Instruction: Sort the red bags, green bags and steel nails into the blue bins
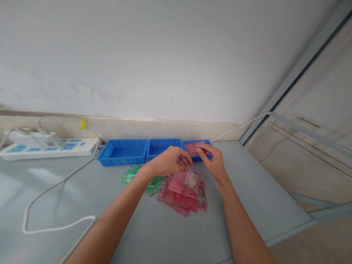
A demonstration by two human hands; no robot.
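My left hand [173, 161] has its fingers pinched at the top edge of a pink plastic bag [191, 180] with something pale inside. That bag lies over a pile of similar pink bags [176, 198] on the table. My right hand [214, 161] reaches over the right blue tray [195, 158], its thumb and fingers closed on a pink bag [193, 147] lying in it. Partly behind my left forearm are green plastic bags [132, 174], with small metal pieces [163, 180] between them and the pink pile.
Two more blue trays, the left one [122, 161] and the middle one [162, 143], stand in line along the wall. A white power strip [82, 146] with plugs sits at the left. A white cable [41, 194] loops over the table [255, 190]. Metal framing [275, 102] rises at the right.
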